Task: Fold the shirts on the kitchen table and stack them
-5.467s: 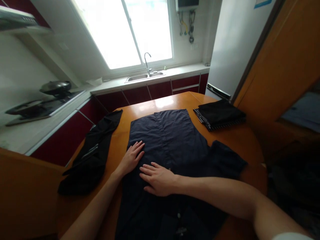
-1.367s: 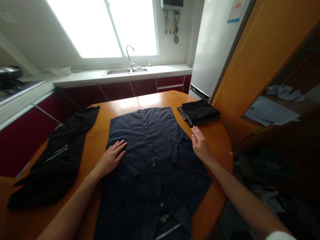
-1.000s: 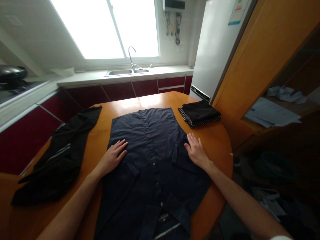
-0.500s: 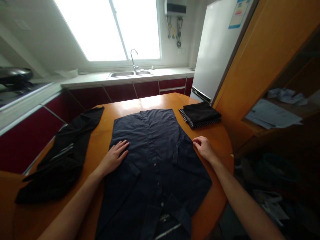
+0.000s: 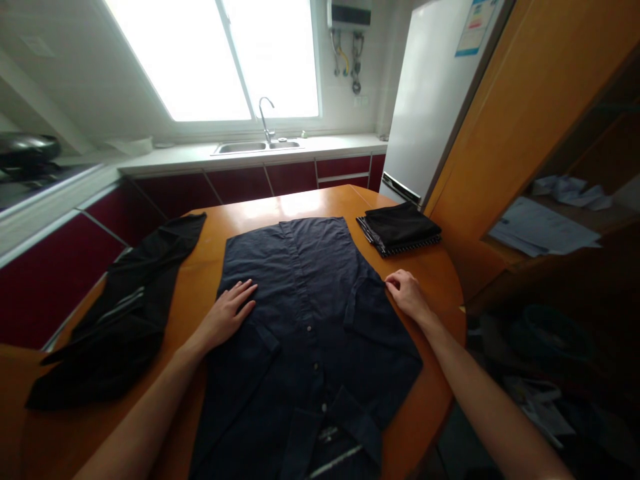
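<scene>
A dark navy button-up shirt (image 5: 300, 287) lies spread front side up, its collar toward me and its hem at the far side. Both sleeves are laid over the body of the shirt. My left hand (image 5: 233, 308) rests flat on the shirt's left side with fingers stretched out. At the right edge of the shirt, my right hand (image 5: 404, 292) pinches the cloth between thumb and fingers. The shirt lies on an orange-brown wooden table (image 5: 200, 257).
A black garment with white stripes (image 5: 125, 303) lies along the table's left side. Folded dark clothes (image 5: 400, 227) are stacked at the far right. Beyond stand a counter with a sink (image 5: 243, 147) and a fridge (image 5: 435, 100). Wooden shelving (image 5: 500, 133) borders the right.
The view has shifted very slightly. Both hands and the shirt stay in the same places relative to each other.
</scene>
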Action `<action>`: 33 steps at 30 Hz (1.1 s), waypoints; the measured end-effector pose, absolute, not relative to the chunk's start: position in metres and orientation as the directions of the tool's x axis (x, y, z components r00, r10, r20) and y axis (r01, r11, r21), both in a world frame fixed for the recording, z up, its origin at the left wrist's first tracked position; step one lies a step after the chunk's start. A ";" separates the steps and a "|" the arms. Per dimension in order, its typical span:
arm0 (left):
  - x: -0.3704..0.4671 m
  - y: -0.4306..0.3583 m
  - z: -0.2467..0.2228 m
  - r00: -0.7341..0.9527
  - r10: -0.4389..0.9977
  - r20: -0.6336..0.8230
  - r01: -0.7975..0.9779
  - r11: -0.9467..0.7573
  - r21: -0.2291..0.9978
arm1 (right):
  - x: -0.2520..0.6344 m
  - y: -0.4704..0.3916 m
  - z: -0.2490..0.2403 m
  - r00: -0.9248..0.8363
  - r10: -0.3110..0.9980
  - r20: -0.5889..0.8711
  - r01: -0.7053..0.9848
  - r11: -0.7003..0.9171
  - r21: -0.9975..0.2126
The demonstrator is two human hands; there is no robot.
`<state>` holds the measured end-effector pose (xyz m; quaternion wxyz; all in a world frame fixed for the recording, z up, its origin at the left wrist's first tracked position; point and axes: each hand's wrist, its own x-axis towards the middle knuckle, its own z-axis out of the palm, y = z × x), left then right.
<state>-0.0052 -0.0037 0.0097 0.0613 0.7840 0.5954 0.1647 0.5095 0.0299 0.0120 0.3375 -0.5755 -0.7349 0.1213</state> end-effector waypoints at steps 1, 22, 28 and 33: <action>-0.005 -0.004 0.009 0.235 0.954 0.186 0.914 -0.282 0.291 | 0.509 0.030 0.012 -0.105 0.927 0.359 0.767 0.305 -0.564; -0.007 -0.003 0.007 0.244 0.947 0.209 0.920 -0.294 0.259 | 0.476 0.008 0.031 -0.193 0.869 0.456 0.755 0.428 -0.496; -0.007 -0.003 0.006 0.238 0.950 0.204 0.922 -0.287 0.260 | 0.454 -0.003 0.019 -0.374 0.923 0.091 0.870 0.384 -0.310; -0.008 -0.002 0.005 0.239 0.951 0.197 0.921 -0.286 0.264 | 0.454 -0.003 0.021 -0.350 0.931 0.106 0.884 0.366 -0.292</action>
